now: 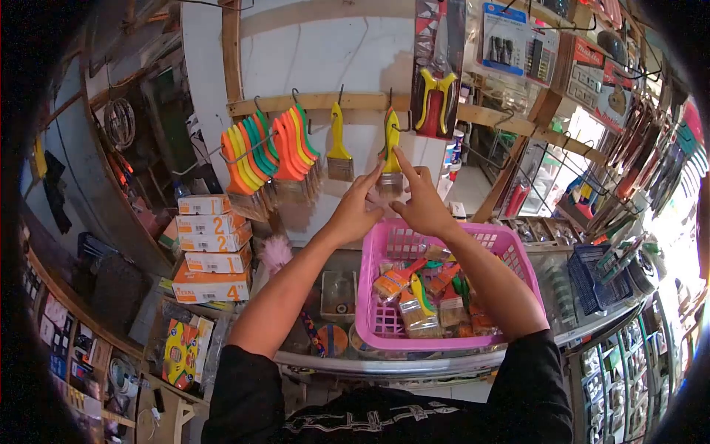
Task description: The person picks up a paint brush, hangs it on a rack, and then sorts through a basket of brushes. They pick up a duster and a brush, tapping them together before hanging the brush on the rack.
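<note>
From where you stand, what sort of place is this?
Probably a hardware shop: paintbrushes hang along a wooden rail, labelled boxes stand stacked, and blister packs hang higher up.

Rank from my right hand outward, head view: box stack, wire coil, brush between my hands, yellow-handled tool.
1. Brush: at the right hand, by the index fingertip.
2. Yellow-handled tool: above the hand, on the wall.
3. Box stack: left, lower.
4. Wire coil: far left, higher.
</note>
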Demonstrator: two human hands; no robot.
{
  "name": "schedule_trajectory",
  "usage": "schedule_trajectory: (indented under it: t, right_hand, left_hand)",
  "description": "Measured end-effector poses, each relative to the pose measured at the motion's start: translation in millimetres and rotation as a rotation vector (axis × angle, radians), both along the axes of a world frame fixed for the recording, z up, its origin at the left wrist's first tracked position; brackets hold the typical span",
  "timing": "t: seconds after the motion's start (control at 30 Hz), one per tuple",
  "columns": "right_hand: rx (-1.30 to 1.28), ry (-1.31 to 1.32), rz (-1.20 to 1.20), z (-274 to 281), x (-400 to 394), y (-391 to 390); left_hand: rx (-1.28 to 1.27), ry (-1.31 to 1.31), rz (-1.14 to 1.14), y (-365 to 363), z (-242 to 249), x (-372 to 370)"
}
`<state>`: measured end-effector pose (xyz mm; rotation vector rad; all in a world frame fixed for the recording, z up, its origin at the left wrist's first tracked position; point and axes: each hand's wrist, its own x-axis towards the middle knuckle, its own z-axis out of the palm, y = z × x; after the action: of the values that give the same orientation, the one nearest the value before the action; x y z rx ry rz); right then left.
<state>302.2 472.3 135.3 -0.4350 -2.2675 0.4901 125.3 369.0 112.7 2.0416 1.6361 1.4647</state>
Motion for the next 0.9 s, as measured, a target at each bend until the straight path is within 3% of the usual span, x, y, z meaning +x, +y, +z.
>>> schedule_trajectory:
  t: [0.23, 0.53, 0.63, 0.73, 0.9]
  right_hand:
    - [-0.065, -0.176, 0.035, -3, 30, -9]
    - [-0.081, -0.39, 0.18, -13, 100, -40]
    - [-0.041, -0.433, 0.182, -29, 122, -45]
    - [-0.062, -0.504, 0.19, -46, 136, -44]
    - [-0.118, -0.704, 0.17, -61, 140, -52]
  left_hand:
    - [-0.088, -0.107, 0.05, -36, -1, 38]
    - [-0.304, 0.027, -0.074, -57, -30, 82]
    - [-0.28, 0.11, -0.096, -47, -63, 85]
    - [-0.15, 0.341, 0.013, -48, -76, 91]
    - [-0.004, 0.378, 0.345, -53, -66, 99]
